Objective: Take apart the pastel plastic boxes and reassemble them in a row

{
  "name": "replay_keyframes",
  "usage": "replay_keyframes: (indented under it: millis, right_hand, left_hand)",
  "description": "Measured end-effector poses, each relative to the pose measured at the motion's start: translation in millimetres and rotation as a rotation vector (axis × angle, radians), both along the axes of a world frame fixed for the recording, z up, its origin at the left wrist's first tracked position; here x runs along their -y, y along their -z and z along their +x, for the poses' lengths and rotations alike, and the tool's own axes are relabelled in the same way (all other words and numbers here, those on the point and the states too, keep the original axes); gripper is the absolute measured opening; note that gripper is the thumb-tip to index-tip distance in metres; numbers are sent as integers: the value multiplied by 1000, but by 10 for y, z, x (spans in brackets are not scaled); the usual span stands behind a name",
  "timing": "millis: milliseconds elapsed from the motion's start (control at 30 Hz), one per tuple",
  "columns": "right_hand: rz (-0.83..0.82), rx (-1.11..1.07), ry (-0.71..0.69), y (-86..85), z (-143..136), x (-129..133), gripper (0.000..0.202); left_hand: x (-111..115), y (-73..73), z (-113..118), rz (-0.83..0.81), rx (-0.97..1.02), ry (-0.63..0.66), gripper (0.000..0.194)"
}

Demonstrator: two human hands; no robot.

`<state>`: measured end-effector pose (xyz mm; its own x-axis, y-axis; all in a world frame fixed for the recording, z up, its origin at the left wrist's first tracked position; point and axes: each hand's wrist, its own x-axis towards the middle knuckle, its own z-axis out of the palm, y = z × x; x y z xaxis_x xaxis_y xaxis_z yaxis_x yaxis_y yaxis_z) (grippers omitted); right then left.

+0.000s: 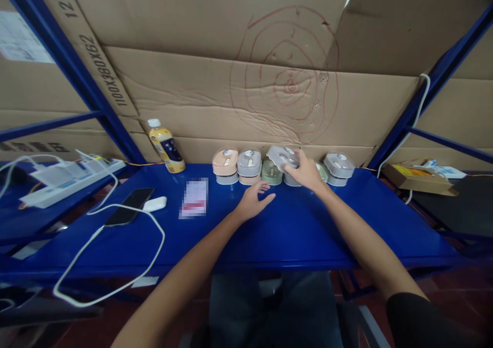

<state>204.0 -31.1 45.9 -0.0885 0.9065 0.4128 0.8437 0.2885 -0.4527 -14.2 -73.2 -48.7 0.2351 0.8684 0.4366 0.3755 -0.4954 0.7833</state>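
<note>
My right hand [306, 172] is closed around a small grey lidded box [280, 156]. The box is tilted and held just above the row at the back of the blue table. Beneath it are a green box [271, 174] and a grey one [291, 180], both partly covered. My left hand [254, 201] hovers in front of the green box, fingers apart and holding nothing. To the left stand two stacks, a pink box [225, 159] on top of one and a grey box [249, 162] on the other. Behind my right fingers another green box [322, 171] shows partly, beside a grey stack [339, 166].
A yellow drink bottle [168, 148] stands at the back left. Nearer lie a blurred-out card or paper [194, 198], a phone [130, 207], a white case [155, 204] and a looping white cable [162, 240]. Cardboard [185, 81] walls the back; blue metal posts [111, 127] flank the table.
</note>
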Motion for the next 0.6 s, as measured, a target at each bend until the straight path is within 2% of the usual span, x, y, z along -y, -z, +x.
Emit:
replay_keyframes:
  millis: [67,133,200,267,333,433,500,600]
  right_hand:
    - [-30,-83,-254,24,260,103,62]
    - [-138,-153,-501,99,468,197,56]
    - [-291,-195,-677,209,592,268,56]
    - [-426,-189,-786,321,635,309,62]
    - [-493,-149,-848,403,630,327,72]
    - [-463,-90,-878,458,604,336,88]
    - [-401,-45,-865,479,581,348,94]
    - [-257,36,-768,537,498,393,102]
  left_hand:
    - [-23,-17,-14,-83,134,14,61]
    - [-44,-34,-41,-154,222,67,71]
    - [-57,-36,-69,-220,253,138,75]
    - [-54,-22,-86,-274,243,213,84]
    - [-36,-2,-91,-310,202,292,94]
    - [14,1,-81,-286,106,345,100]
    - [51,-22,-66,-221,23,308,102]
    - [94,-60,-34,-114,-101,220,105]
